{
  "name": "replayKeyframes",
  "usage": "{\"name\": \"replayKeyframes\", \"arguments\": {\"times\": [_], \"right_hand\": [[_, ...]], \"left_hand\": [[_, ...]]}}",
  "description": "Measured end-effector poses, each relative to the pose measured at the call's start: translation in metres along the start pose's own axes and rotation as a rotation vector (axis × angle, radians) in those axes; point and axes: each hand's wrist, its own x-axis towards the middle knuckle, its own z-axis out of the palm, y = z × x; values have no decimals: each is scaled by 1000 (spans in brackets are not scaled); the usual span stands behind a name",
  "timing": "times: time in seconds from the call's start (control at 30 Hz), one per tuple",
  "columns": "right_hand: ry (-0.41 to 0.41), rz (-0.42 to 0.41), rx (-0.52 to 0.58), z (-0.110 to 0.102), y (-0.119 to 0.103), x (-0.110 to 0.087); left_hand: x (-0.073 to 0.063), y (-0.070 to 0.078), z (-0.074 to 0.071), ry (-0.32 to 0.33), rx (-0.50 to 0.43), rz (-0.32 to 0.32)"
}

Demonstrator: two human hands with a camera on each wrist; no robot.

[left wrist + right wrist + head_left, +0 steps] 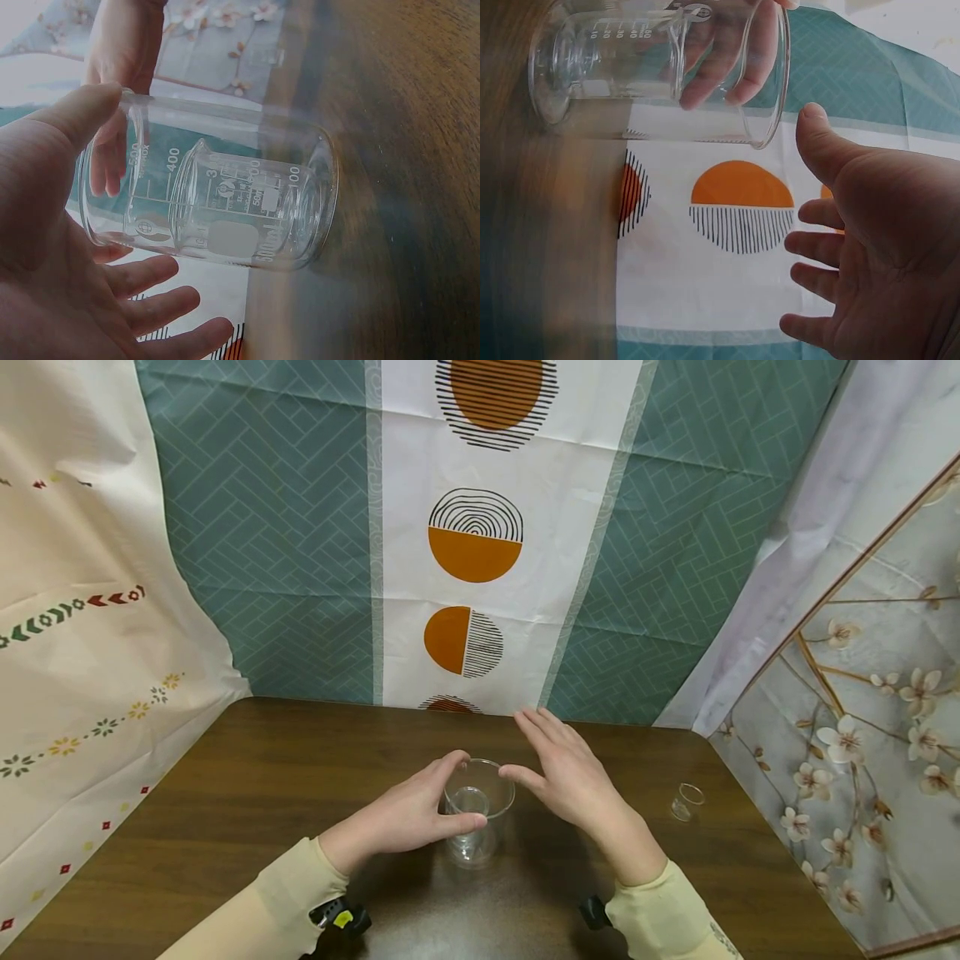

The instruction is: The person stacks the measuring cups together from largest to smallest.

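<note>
"Pale yellow sleeves (258, 902) come first, reaching in from the bottom edge. What are the hands up to?"

"Left hand (408, 814) has its thumb and fingers spread wide around the mouth of a large glass beaker (159, 187). Its grip is broad and loose; whether it bears any weight, I cannot tell."

"And the right hand (570, 772)?"

"Just beside the rim, on the other side. That grip is fully open, fingers stretched out, with nothing in it. From the right wrist, a gap shows between the thumb and the glass."

"Where does the large beaker stand?"

"Upright on the brown wooden table (300, 768), between the hands. Its printed scale climbs past 400."

"Something is inside it, surely?"

"Yes, a small beaker (240, 204), upright too, mouth below the larger rim."

"Any other glass?"

"One more little glass vessel (686, 802), well apart, near the table's right edge."

"And behind?"

"Patterned cloth: a teal and white hanging (483, 468) with orange half-circles, and a flowered sheet (885, 760) on the right."
</note>
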Motion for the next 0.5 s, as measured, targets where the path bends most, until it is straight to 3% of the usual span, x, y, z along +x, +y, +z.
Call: {"name": "replayKeyframes", "arguments": {"times": [0.5], "right_hand": [[8, 24, -25, 3, 13, -8]], "left_hand": [[0, 0, 1, 0, 1, 0]]}}
